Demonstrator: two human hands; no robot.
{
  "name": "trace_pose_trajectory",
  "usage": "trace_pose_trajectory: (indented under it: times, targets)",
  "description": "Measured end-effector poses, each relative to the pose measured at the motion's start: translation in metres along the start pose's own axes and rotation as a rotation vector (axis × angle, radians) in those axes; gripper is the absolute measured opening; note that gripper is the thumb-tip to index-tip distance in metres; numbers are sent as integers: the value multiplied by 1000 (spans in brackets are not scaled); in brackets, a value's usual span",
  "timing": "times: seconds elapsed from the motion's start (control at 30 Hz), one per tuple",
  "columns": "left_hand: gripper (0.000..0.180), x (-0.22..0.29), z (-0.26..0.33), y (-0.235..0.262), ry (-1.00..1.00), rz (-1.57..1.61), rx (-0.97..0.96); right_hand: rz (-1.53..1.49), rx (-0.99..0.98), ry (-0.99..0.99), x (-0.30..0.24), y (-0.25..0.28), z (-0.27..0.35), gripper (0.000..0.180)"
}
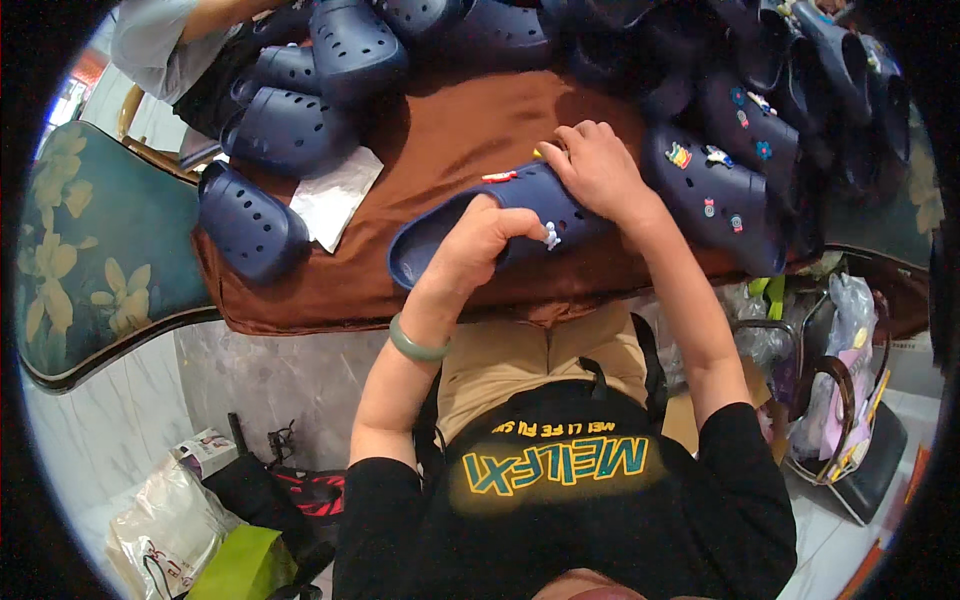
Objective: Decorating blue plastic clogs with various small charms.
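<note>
A navy clog [425,235] with round holes lies on the brown cloth, its heel opening toward the left. My left hand [480,240] reaches into this opening, its fingers hidden inside and its thumb against the outer upper, by a pale blue-white charm [551,236]. Over the toe end, my right hand [602,172] grips the clog with its fingers curled at the far side. A small yellow charm [538,154] shows at that hand's fingertips. A red-and-white charm [498,177] sits on the clog's far side.
Plain navy clogs [250,222] ring the left and far sides. At the right stand clogs with charms [715,195]. A white paper packet [338,198] lies on the brown cloth [470,125]. Bags [170,520] sit on the floor; another person's arm [215,18] is at the far left.
</note>
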State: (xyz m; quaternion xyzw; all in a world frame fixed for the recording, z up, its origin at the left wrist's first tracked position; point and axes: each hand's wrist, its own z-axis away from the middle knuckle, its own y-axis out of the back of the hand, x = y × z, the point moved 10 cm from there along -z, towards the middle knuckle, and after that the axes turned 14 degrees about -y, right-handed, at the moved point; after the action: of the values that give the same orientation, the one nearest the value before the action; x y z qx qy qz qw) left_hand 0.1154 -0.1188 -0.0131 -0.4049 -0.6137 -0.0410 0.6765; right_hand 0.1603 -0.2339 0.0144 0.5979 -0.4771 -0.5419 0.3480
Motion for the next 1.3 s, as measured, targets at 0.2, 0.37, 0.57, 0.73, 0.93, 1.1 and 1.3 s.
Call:
trace_pose_trajectory:
  times: [0.2, 0.37, 0.57, 0.73, 0.93, 1.1, 1.3]
  targets:
    - [28, 18, 11, 0, -274, -413, -97, -354, -213, 459, -68, 16, 20, 27]
    - [29, 3, 13, -3, 19, -63, 127, -482, -687, 255, -70, -13, 7, 34]
    - [32, -6, 8, 10, 24, -37, 103, -291, -437, 290, -77, -15, 7, 28]
    - [33, -6, 7, 12, 28, -9, 150, -270, -434, 244, -74, -22, -1, 29]
    - [35, -5, 8, 11, 32, -28, 114, -519, -610, 350, -76, -21, 7, 32]
    - [36, -11, 5, 13, 41, -1, 96, -523, -604, 216, -74, -35, 3, 31]
    - [37, -10, 6, 14, 44, -29, 103, -570, -413, 134, -69, -32, -3, 26]
